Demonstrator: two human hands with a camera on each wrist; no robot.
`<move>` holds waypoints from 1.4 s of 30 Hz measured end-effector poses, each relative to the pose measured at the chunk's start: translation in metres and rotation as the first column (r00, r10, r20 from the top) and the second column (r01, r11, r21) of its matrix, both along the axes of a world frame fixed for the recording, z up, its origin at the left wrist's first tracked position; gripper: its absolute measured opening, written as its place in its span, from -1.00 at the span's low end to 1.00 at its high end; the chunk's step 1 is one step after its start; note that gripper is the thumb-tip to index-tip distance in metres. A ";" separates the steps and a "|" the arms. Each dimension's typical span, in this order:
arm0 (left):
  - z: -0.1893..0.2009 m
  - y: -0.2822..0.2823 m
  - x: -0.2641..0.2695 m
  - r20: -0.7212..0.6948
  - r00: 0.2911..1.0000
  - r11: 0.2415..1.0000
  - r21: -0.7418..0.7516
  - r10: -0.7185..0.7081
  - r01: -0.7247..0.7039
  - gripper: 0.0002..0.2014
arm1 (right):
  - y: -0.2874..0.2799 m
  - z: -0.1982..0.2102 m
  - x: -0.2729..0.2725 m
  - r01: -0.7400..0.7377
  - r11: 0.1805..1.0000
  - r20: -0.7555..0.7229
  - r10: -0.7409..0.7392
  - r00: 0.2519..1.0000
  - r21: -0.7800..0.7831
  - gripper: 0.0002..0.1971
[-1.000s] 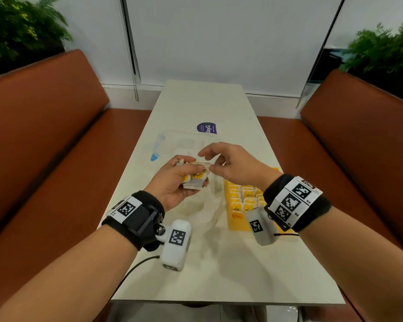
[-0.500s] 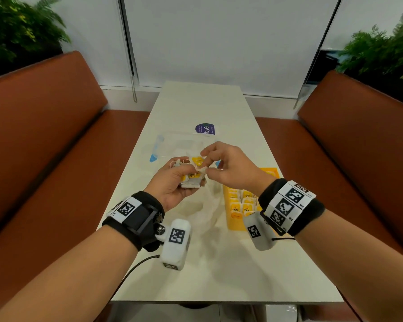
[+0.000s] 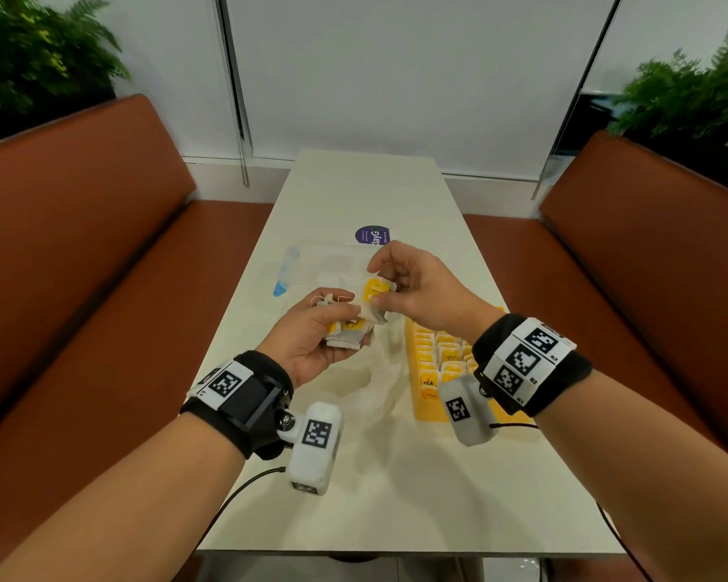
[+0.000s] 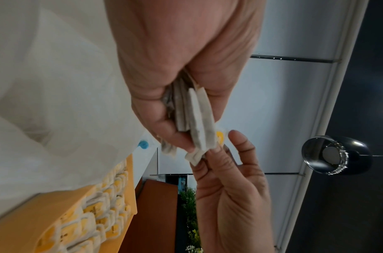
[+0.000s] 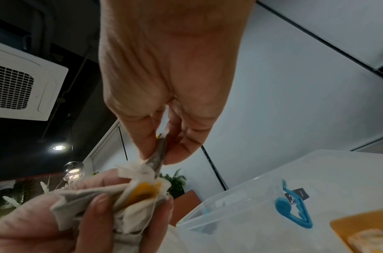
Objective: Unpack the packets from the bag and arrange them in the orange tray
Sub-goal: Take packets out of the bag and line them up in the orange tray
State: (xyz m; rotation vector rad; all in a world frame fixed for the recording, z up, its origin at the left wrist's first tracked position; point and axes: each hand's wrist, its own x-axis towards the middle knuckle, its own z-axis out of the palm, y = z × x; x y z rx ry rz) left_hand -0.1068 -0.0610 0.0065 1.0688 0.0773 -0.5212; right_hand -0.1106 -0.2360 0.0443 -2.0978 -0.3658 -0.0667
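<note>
My left hand grips a small stack of white tea packets with yellow tags above the table's middle. The stack's edges show in the left wrist view as packets. My right hand pinches one packet between thumb and fingers, just above the stack; the right wrist view shows that packet edge-on. The orange tray lies to the right under my right wrist, with several packets standing in rows. A crumpled translucent bag lies on the table left of the tray.
A clear plastic box with a blue clip lies beyond the hands, near a purple round sticker. The white table is narrow, with brown bench seats on both sides and plants behind them.
My right hand has lifted one packet up and away from the stack in my left hand. Both hands have drifted slightly away from me.
</note>
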 end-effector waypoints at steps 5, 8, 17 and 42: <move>0.002 0.000 -0.001 -0.036 0.999 1.000 -0.009 -0.014 0.014 -0.83 | -0.003 0.006 0.004 0.059 0.995 -0.066 -0.064 0.996 -0.079 -0.70; 0.003 -0.001 -0.002 -0.029 0.998 0.998 0.001 -0.058 0.058 -0.84 | 0.000 0.005 0.003 0.052 0.997 -0.075 -0.056 0.996 -0.059 -0.76; 0.002 0.001 0.001 0.008 0.990 0.989 0.036 -0.141 0.141 -0.75 | 0.002 0.010 0.006 0.083 0.990 -0.045 -0.088 0.995 -0.111 -0.86; -0.009 -0.003 0.017 -0.005 0.995 0.990 0.097 -0.100 0.100 -0.80 | -0.122 -0.022 0.013 0.086 0.380 -0.119 -0.486 0.866 -0.921 -0.82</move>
